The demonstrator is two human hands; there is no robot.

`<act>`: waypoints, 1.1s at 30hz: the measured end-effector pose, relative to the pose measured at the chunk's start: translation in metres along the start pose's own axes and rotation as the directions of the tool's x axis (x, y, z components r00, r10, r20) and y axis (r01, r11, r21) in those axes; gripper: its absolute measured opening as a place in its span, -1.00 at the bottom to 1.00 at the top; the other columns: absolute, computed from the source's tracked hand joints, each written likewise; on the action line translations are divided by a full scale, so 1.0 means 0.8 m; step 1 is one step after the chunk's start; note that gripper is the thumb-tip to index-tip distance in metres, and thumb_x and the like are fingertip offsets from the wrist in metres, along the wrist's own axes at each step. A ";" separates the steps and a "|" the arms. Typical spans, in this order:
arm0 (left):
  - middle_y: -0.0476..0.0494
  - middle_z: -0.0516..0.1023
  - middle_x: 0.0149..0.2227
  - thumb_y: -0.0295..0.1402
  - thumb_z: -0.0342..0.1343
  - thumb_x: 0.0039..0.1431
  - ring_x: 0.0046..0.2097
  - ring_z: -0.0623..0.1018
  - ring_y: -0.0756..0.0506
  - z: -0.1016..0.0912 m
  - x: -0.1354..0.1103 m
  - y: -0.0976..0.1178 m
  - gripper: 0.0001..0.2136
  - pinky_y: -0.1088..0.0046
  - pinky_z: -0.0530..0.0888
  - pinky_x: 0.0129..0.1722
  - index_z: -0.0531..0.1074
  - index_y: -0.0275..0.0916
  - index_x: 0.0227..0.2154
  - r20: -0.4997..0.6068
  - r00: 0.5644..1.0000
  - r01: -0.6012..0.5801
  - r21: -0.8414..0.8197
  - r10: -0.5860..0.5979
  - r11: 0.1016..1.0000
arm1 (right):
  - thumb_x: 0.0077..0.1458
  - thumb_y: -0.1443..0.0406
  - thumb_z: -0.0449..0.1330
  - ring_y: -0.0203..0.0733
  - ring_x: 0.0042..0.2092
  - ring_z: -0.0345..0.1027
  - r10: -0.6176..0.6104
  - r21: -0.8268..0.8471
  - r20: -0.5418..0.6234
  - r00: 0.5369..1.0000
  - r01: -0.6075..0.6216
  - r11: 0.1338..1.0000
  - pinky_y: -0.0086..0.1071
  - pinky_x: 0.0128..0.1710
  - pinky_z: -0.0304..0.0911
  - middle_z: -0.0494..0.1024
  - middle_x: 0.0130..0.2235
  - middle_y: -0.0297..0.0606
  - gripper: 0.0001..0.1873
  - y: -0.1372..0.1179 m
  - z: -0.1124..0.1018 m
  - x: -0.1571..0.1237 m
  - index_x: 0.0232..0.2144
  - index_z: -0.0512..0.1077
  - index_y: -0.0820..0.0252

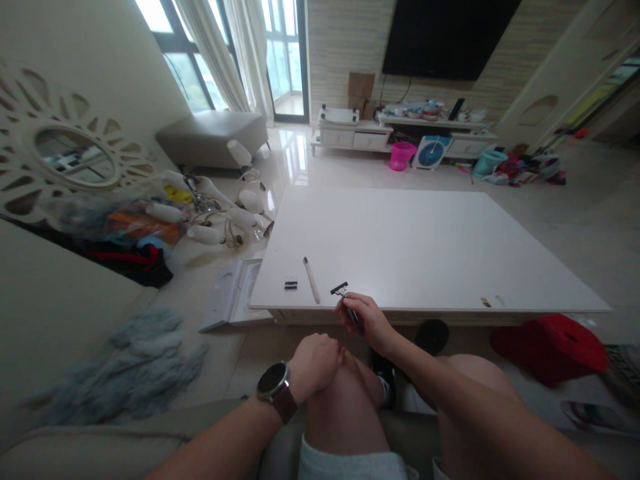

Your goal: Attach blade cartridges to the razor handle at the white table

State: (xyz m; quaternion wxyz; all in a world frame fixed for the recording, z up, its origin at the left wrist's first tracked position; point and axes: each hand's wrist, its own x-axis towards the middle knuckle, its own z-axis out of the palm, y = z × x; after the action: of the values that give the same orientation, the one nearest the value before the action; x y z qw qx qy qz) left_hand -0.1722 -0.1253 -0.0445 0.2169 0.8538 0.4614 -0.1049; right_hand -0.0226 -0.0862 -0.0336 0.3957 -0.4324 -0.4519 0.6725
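My right hand [364, 319] is closed round the handle of a razor [339, 289], whose black head points up and to the left over the near edge of the white table [400, 247]. My left hand [317, 360], with a round-faced watch [273, 379] on its wrist, rests on my knee, its fingers curled in and partly hidden. On the tabletop, left of the razor, lies a toothbrush [311, 280] with a pale handle. Beside it are two small dark strips [291, 286], perhaps razor cartridges, in a clear pack.
Small items, one a dark and yellow piece [485, 302], lie near the table's right front edge. An open white box [235, 293] stands left of the table, with a chandelier [220, 213] on the floor behind it. A red stool [555, 347] is at right.
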 end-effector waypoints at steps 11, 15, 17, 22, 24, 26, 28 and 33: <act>-0.37 0.62 -0.25 -0.33 -0.17 0.38 -0.18 0.62 -0.31 0.002 0.002 -0.002 -0.60 0.12 0.54 -0.15 0.60 -0.30 -0.25 -0.008 1.000 -0.009 0.010 0.009 1.000 | 0.14 0.14 0.11 -0.37 -0.61 0.17 -0.006 0.000 0.010 1.000 0.006 1.000 -0.48 -0.62 -0.01 0.36 -0.59 -0.39 -0.71 0.002 0.000 0.000 -0.42 0.45 0.24; -0.36 0.63 -0.25 -0.33 -0.15 0.38 -0.18 0.62 -0.31 0.003 0.003 -0.003 -0.62 0.12 0.54 -0.16 0.61 -0.31 -0.25 0.002 1.000 0.002 0.005 -0.002 1.000 | 0.12 0.13 0.12 -0.37 -0.61 0.17 -0.003 -0.002 0.007 1.000 0.003 1.000 -0.48 -0.63 0.00 0.37 -0.59 -0.38 -0.71 0.001 0.000 0.000 -0.43 0.46 0.24; -0.36 0.63 -0.25 -0.34 -0.15 0.37 -0.18 0.62 -0.31 0.002 0.003 -0.002 -0.62 0.12 0.54 -0.16 0.61 -0.30 -0.24 0.015 1.000 0.003 0.007 -0.003 1.000 | 0.11 0.13 0.12 -0.37 -0.61 0.17 -0.002 -0.008 0.005 1.000 0.002 1.000 -0.48 -0.63 -0.01 0.37 -0.59 -0.38 -0.71 0.001 0.000 0.000 -0.43 0.46 0.25; -0.36 0.62 -0.24 -0.34 -0.16 0.38 -0.17 0.62 -0.31 0.002 0.002 -0.002 -0.62 0.12 0.53 -0.14 0.60 -0.30 -0.24 -0.004 1.000 0.005 0.003 -0.005 1.000 | 0.13 0.14 0.12 -0.37 -0.59 0.20 -0.013 -0.008 0.013 1.000 0.013 1.000 -0.48 -0.61 0.01 0.38 -0.57 -0.37 -0.71 0.002 -0.002 0.000 -0.42 0.48 0.24; -0.35 0.62 -0.25 -0.33 -0.16 0.38 -0.17 0.62 -0.31 0.003 0.001 -0.002 -0.61 0.12 0.53 -0.14 0.60 -0.29 -0.25 -0.007 1.000 0.008 -0.006 -0.008 1.000 | 0.13 0.14 0.11 -0.37 -0.59 0.20 -0.015 -0.012 0.015 1.000 0.015 1.000 -0.48 -0.61 0.01 0.38 -0.58 -0.37 -0.71 0.002 -0.002 0.000 -0.42 0.48 0.24; -0.35 0.63 -0.25 -0.31 -0.17 0.38 -0.18 0.62 -0.32 0.004 0.000 -0.002 -0.60 0.11 0.53 -0.15 0.60 -0.29 -0.25 -0.002 1.000 0.012 -0.008 -0.012 1.000 | 0.14 0.14 0.11 -0.37 -0.59 0.20 -0.018 -0.014 0.015 1.000 0.018 1.000 -0.48 -0.61 0.01 0.38 -0.58 -0.37 -0.71 0.003 -0.002 0.000 -0.42 0.48 0.24; -0.35 0.63 -0.25 -0.31 -0.17 0.39 -0.18 0.62 -0.32 0.004 0.000 -0.002 -0.60 0.11 0.53 -0.15 0.60 -0.30 -0.26 -0.005 1.000 0.011 -0.004 -0.011 1.000 | 0.16 0.13 0.10 -0.38 -0.60 0.19 -0.026 -0.007 0.013 1.000 0.026 1.000 -0.48 -0.62 0.01 0.38 -0.57 -0.36 -0.69 0.004 -0.002 0.001 -0.42 0.48 0.25; -0.34 0.63 -0.25 -0.34 -0.15 0.38 -0.18 0.62 -0.31 0.001 0.000 0.000 -0.62 0.12 0.54 -0.16 0.61 -0.29 -0.26 -0.005 1.000 -0.004 0.005 0.004 1.000 | 0.23 0.07 0.03 -0.37 -0.61 0.18 -0.031 0.019 -0.010 0.999 0.031 0.999 -0.49 -0.66 -0.04 0.40 -0.55 -0.36 -0.61 0.007 -0.002 0.003 -0.26 0.48 0.24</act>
State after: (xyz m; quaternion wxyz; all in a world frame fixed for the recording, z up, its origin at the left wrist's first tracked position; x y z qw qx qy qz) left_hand -0.1721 -0.1256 -0.0448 0.2138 0.8557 0.4598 -0.1035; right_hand -0.0223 -0.0853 -0.0395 0.4123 -0.4247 -0.4505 0.6684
